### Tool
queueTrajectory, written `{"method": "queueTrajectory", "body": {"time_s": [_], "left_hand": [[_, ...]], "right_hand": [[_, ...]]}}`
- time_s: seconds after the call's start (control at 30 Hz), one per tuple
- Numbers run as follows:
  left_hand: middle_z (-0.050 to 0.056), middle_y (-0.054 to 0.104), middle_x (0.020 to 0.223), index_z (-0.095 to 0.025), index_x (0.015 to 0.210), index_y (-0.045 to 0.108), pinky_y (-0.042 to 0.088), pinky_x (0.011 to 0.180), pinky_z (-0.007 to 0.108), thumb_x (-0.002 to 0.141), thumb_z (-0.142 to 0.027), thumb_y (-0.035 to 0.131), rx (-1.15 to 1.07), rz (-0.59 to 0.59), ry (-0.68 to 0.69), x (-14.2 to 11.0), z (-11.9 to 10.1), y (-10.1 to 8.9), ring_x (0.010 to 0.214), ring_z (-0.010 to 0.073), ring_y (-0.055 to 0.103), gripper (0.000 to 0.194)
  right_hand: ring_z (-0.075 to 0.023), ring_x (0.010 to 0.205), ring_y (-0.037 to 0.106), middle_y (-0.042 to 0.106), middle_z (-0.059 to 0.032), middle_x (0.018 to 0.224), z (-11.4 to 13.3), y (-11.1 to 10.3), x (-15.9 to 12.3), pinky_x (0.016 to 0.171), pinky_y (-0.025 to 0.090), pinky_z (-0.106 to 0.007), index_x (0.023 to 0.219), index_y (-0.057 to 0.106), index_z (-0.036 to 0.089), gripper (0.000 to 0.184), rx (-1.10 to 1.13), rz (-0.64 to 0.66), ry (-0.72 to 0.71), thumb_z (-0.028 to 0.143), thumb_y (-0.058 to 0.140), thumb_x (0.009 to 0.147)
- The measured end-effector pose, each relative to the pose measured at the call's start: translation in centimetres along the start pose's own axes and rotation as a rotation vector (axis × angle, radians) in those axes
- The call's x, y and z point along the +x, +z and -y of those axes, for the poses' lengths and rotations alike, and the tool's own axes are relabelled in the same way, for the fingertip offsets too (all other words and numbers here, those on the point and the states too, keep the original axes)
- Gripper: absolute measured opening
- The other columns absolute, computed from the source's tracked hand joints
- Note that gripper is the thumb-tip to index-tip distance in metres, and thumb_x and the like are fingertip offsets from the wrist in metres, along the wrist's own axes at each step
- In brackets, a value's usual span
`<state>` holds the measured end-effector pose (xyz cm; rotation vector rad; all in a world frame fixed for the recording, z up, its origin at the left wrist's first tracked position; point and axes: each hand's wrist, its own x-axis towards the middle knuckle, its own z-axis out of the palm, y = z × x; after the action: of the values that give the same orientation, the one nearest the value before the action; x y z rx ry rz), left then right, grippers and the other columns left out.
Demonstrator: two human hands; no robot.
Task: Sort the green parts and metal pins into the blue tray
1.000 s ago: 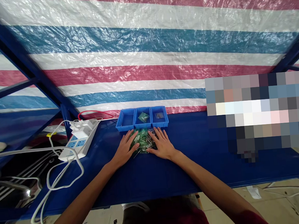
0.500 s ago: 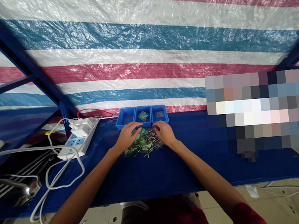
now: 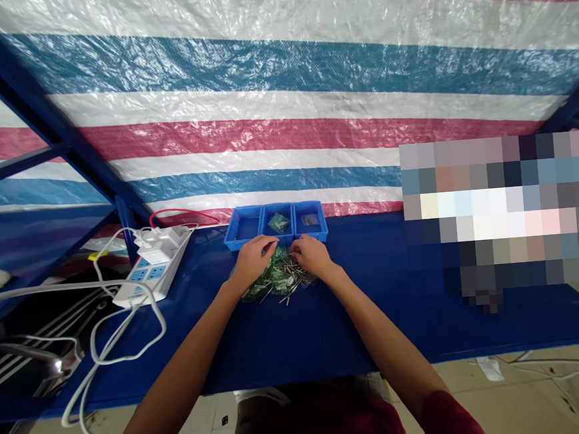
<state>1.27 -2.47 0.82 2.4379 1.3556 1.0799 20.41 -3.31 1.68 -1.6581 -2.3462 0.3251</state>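
A pile of small green plastic bags and loose thin metal pieces, like pins or screws, lies on the blue table. Over the left side of the pile is my left hand, its thumb and forefinger drawn together. My right hand is over the right side, fingers curled in and thumb close to them. Whatever sits between the fingertips of either hand is too small to make out. Just behind the hands stands a blue three-compartment tray. A green bag lies in its middle compartment and a clear bag in the right one.
To the left, a white power strip with plugged-in adapters rests on the table, its white cables looping over the front edge. A striped plastic sheet hangs behind. The far right is blurred out by large pixels.
Both hands have come slightly closer together over the pile. The left thumb and forefinger have closed toward each other, and the right hand has shifted left. The tray's contents look unchanged.
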Motion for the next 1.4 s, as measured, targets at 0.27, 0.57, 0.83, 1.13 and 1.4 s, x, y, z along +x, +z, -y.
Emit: {"method": "queueTrajectory", "body": {"time_s": [0.27,0.57,0.83,1.13,1.4], "left_hand": [[0.008,0.072,0.096,-0.019,0.098,0.069,0.051,0.08,0.034,0.095,-0.034,0.043,0.013,0.021,0.011,-0.4,0.1,0.1,0.087,0.0219,0.067,0.03],[0.007,0.071,0.096,-0.021,0.1,0.07,0.052,0.084,0.034,0.097,-0.039,0.042,0.013,-0.012,0.02,-0.5,-0.1,0.1,0.09,0.0214,0.066,0.034],[0.007,0.073,0.095,-0.02,0.101,0.071,0.054,0.075,0.031,0.097,-0.046,0.046,-0.121,-0.059,0.036,-0.7,-0.7,0.3,0.084,0.0196,0.067,0.036],[0.005,0.074,0.089,-0.021,0.091,0.072,0.056,0.079,0.033,0.094,-0.049,0.051,-0.164,-0.102,-0.001,-0.6,-1.2,-0.1,0.081,0.0197,0.069,0.035],[0.005,0.074,0.084,-0.02,0.088,0.072,0.055,0.078,0.031,0.094,-0.045,0.054,-0.18,-0.168,0.017,-0.7,-1.9,-0.6,0.077,0.0178,0.068,0.031]], "right_hand": [[-0.0211,0.092,0.063,0.061,-0.0097,0.108,0.4,0.1,0.0,0.075,0.048,-0.03,0.104,0.063,0.018,0.016,-0.105,0.026,-0.038,0.017,0.049,0.095],[-0.0217,0.09,0.065,0.059,-0.0142,0.11,0.4,-2.0,-0.6,0.074,0.049,-0.029,0.111,0.053,0.013,0.02,-0.226,-0.04,0.013,0.008,0.043,0.094],[-0.0209,0.086,0.064,0.064,-0.0095,0.104,0.7,-1.7,-0.4,0.068,0.045,-0.028,0.106,0.057,0.016,0.021,-0.057,-0.154,-0.06,0.014,0.037,0.1],[-0.0184,0.087,0.064,0.069,-0.0069,0.096,0.4,0.7,-1.1,0.081,0.048,-0.027,0.098,0.067,0.018,0.024,0.393,-0.406,-0.105,0.021,0.043,0.097],[-0.018,0.075,0.066,0.071,-0.007,0.091,0.6,1.1,-1.4,0.077,0.051,-0.028,0.097,0.071,0.016,0.026,0.615,-0.427,-0.031,0.026,0.047,0.093]]}}
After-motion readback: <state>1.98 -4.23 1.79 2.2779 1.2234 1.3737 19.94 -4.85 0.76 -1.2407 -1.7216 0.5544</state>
